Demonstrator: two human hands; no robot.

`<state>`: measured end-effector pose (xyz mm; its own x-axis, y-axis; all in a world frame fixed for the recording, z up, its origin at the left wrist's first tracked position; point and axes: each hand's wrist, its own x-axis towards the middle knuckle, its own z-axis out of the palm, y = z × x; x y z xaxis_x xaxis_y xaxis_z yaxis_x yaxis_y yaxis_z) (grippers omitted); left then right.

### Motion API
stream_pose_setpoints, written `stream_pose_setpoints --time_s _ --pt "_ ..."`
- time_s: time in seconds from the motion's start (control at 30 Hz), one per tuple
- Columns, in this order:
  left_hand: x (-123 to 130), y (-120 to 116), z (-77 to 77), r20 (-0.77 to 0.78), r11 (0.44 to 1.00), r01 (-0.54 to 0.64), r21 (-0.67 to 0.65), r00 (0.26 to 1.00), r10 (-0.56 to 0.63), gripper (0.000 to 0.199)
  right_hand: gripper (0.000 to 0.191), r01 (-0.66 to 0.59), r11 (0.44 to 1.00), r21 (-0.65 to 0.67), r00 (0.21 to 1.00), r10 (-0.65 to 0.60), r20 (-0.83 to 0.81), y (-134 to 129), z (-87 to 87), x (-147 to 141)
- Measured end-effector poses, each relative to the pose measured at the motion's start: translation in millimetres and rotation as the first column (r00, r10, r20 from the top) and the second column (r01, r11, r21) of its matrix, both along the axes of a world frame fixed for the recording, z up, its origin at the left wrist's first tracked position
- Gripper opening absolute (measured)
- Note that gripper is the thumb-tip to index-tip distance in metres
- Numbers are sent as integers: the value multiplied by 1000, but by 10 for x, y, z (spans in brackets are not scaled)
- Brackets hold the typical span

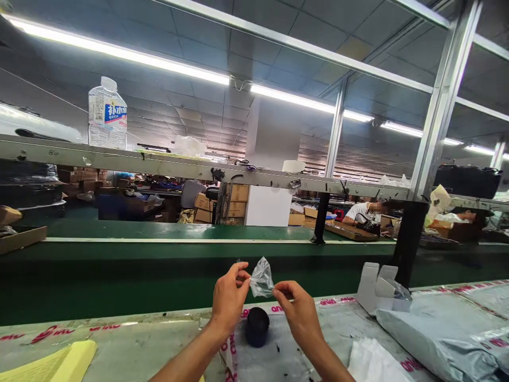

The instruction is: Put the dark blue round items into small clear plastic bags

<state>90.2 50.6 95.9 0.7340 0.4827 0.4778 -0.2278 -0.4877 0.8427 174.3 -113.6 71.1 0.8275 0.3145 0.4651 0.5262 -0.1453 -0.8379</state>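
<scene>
A small clear plastic bag point(261, 277) is stretched between my two hands, above the near edge of the work surface. My left hand point(230, 294) pinches its left side between thumb and fingers. The bag's lower right corner is pinched by my right hand point(298, 310). Below and between the hands, a black round object point(257, 327) stands on the covered table point(178, 350), touched by neither hand.
An open white box point(374, 289) stands at the right, by a grey plastic package point(433, 339) and white sheets point(374, 363). Yellow paper point(71, 361) lies at the left. Beyond runs a green belt point(139, 286); a bottle point(107, 114) tops the shelf. People sit far right.
</scene>
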Motion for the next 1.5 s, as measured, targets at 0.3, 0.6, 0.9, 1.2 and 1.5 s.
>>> stream_pose_setpoints --time_s 0.3,0.6,0.9,1.2,1.5 --pt "-139 242 -548 -147 956 32 292 989 12 39 23 -28 979 -201 1000 29 3 6 -540 10" --pt "-81 236 -525 -212 943 -11 331 974 85 40 22 31 962 -270 999 -29 13 98 -562 93" --pt "-278 224 -567 -224 942 52 332 974 25 37 33 -5 973 -231 998 18 54 -28 -648 -111" --pt "-352 236 -699 -256 872 89 481 966 43 51 30 33 950 -311 964 51 259 -114 -744 -118" --pt "-314 198 -651 -328 680 166 714 938 115 35 24 213 845 -490 891 38 453 -103 -880 -75"
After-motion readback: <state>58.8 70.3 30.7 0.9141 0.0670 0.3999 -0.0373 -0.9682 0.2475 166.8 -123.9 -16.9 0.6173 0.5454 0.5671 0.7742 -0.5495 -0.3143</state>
